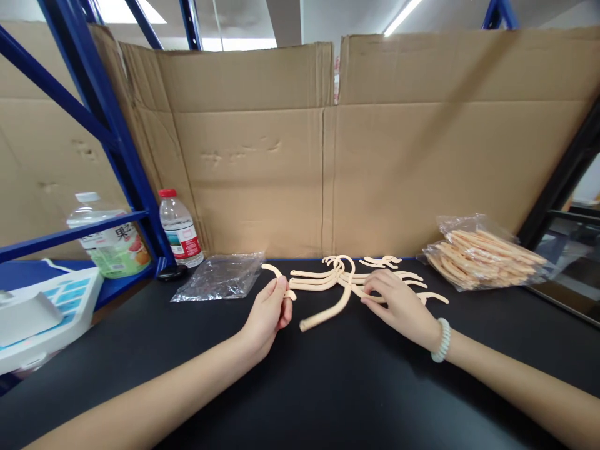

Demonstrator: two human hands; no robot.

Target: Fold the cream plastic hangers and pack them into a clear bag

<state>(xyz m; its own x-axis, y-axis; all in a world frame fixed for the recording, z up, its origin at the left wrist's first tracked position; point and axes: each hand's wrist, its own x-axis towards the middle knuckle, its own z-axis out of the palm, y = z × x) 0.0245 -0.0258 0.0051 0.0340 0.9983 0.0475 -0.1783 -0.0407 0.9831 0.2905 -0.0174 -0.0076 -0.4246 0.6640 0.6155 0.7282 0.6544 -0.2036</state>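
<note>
Several cream plastic hangers (pixel 349 282) lie stacked on a black tabletop (pixel 300 387), hooks pointing to the back. My left hand (pixel 268 314) pinches the left arm tip of one hanger (pixel 274 271) at the stack's left end. My right hand (pixel 397 304) rests flat on the right arms of the stack, fingers spread, with a pale bead bracelet (pixel 441 340) on the wrist.
A clear bag full of more hangers (pixel 482 257) lies at the right. An empty crumpled plastic bag (pixel 220 276) lies left of the stack. Two bottles (pixel 180 230) stand by a blue rack post (pixel 117 137). A white device (pixel 44 312) sits far left. Cardboard (pixel 323 144) walls the back.
</note>
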